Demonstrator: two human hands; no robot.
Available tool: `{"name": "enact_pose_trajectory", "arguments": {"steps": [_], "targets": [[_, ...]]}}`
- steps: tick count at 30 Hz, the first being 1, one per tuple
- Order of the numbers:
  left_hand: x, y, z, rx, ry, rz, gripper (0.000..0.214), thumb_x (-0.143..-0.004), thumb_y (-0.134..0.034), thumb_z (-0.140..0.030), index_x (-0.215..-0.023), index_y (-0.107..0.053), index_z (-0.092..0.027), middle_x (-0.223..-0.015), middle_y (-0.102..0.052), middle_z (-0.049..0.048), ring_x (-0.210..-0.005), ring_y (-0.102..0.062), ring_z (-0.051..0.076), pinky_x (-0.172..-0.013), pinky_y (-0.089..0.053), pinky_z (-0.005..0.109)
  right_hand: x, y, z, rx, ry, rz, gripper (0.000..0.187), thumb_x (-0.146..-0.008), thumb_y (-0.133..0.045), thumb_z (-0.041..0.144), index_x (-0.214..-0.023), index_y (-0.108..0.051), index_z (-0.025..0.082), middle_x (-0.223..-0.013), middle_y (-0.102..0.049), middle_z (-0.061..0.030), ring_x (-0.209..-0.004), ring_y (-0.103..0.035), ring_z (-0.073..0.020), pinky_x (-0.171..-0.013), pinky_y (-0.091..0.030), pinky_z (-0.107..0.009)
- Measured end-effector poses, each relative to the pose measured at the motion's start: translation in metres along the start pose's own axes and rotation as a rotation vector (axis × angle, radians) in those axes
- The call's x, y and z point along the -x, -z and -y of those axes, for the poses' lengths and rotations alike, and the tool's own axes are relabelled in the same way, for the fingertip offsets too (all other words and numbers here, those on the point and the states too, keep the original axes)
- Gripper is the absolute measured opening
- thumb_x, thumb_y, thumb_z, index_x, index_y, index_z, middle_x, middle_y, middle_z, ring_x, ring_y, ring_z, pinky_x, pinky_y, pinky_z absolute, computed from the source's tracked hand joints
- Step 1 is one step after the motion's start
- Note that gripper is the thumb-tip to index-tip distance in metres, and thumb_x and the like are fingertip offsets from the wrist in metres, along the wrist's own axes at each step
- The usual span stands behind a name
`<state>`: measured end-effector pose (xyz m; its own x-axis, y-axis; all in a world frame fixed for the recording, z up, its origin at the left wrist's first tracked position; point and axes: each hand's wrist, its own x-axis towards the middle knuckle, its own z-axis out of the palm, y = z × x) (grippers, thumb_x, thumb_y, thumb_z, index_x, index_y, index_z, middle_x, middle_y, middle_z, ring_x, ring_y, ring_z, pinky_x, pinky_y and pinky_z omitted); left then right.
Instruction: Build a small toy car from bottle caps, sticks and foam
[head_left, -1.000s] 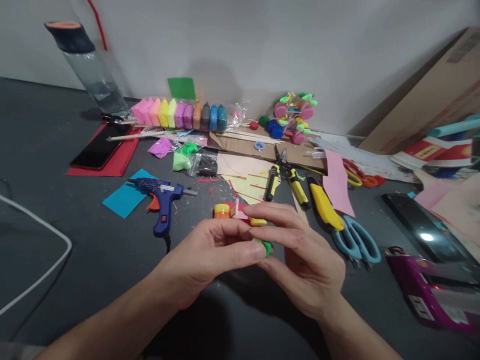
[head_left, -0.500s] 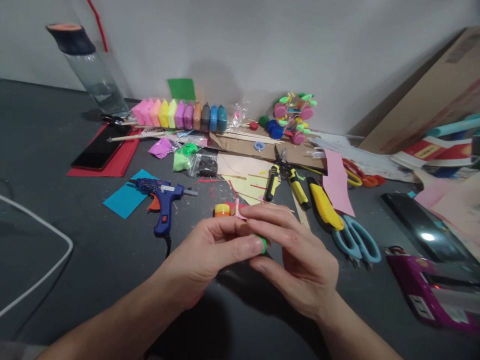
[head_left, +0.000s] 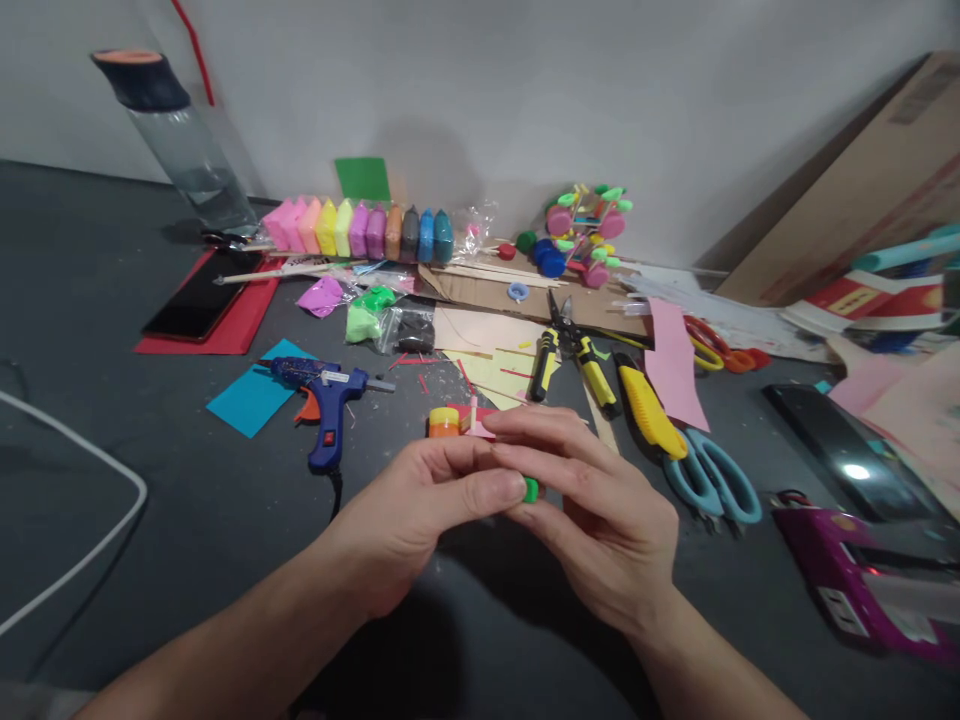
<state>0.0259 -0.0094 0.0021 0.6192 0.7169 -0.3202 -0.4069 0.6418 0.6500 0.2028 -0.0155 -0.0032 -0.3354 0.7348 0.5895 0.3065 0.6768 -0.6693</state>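
Both of my hands meet over the middle of the dark table. My left hand pinches a small green piece between thumb and fingers. My right hand closes on the same green piece from the other side, its fingers covering most of it. Just beyond my fingers lies a small yellow and orange piece with a pink scrap beside it.
A blue glue gun lies to the left. Yellow-handled pliers, a yellow cutter and blue scissors lie to the right. A row of coloured clay packs, a bottle, a phone and a cardboard box stand farther back.
A yellow bit seen between my fingers a second ago is now hidden. My hands have closed tighter on the green piece and barely shifted.
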Motion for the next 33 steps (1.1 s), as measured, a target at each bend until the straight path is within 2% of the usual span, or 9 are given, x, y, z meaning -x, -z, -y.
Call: {"name": "enact_pose_trajectory", "arguments": {"steps": [5,10,17,22,25,29,33], "targets": [[-0.0011,-0.0012,-0.0008,0.030,-0.018,0.019,0.021,-0.078,-0.084,-0.039,-0.086,-0.082,-0.019,-0.080,-0.069,0.0010,-0.083,-0.057,0.013,-0.087,-0.042,0.026,0.0008,-0.0008,-0.0010,0.002,-0.007,-0.007,0.038,-0.095,-0.068,0.019,-0.132,-0.067,0.029,-0.128,-0.071,-0.0082,-0.115,-0.067,-0.0229,-0.100,-0.054,-0.045],[-0.0025,-0.0041,-0.0015,0.112,-0.001,-0.097,0.021,-0.070,-0.090,-0.038,-0.076,-0.081,-0.020,-0.072,-0.068,-0.0011,-0.074,-0.056,0.011,-0.076,-0.042,0.023,0.0071,-0.0014,-0.0033,-0.029,-0.060,-0.051,0.053,-0.094,-0.070,0.027,-0.145,-0.055,0.029,-0.132,-0.069,-0.0100,-0.121,-0.064,-0.0266,-0.101,-0.054,-0.049],[-0.0040,-0.0049,0.0041,0.052,-0.067,-0.079,0.021,-0.078,-0.084,-0.038,-0.080,-0.081,-0.017,-0.078,-0.070,0.0017,-0.084,-0.057,0.014,-0.087,-0.042,0.027,0.0042,-0.0012,-0.0009,0.357,0.168,-0.046,0.050,-0.092,-0.062,0.012,-0.142,-0.058,0.019,-0.129,-0.070,-0.0147,-0.117,-0.068,-0.0279,-0.095,-0.057,-0.046],[-0.0045,-0.0027,0.0042,0.013,-0.073,-0.130,0.025,-0.073,-0.088,-0.038,-0.071,-0.076,-0.016,-0.074,-0.066,-0.0004,-0.078,-0.054,0.013,-0.080,-0.041,0.025,0.0020,0.0007,-0.0022,0.484,0.230,-0.009,0.051,-0.093,-0.059,0.015,-0.143,-0.054,0.014,-0.129,-0.070,-0.0175,-0.122,-0.065,-0.0301,-0.101,-0.053,-0.052],[-0.0062,-0.0021,0.0051,0.031,-0.074,-0.111,0.020,-0.077,-0.086,-0.034,-0.076,-0.077,-0.017,-0.077,-0.067,-0.0006,-0.082,-0.056,0.012,-0.083,-0.041,0.024,0.0020,0.0011,-0.0045,0.528,0.258,0.001,0.048,-0.092,-0.058,0.015,-0.140,-0.056,0.011,-0.130,-0.069,-0.0192,-0.124,-0.063,-0.0294,-0.108,-0.048,-0.055],[-0.0066,-0.0022,0.0048,0.071,-0.087,-0.060,0.013,-0.081,-0.083,-0.026,-0.090,-0.079,-0.019,-0.093,-0.072,0.0008,-0.093,-0.060,0.013,-0.091,-0.043,0.024,0.0018,0.0008,-0.0062,0.518,0.242,0.016,0.042,-0.094,-0.056,0.016,-0.136,-0.058,0.009,-0.131,-0.067,-0.0199,-0.125,-0.061,-0.0283,-0.110,-0.046,-0.055],[-0.0053,-0.0030,0.0031,0.087,-0.104,-0.094,0.014,-0.077,-0.086,-0.027,-0.085,-0.079,-0.019,-0.087,-0.072,-0.0002,-0.086,-0.060,0.011,-0.085,-0.044,0.022,0.0018,0.0000,-0.0056,0.478,0.242,0.003,0.048,-0.092,-0.059,0.014,-0.140,-0.054,0.007,-0.131,-0.067,-0.0210,-0.128,-0.059,-0.0272,-0.111,-0.045,-0.052]]}}
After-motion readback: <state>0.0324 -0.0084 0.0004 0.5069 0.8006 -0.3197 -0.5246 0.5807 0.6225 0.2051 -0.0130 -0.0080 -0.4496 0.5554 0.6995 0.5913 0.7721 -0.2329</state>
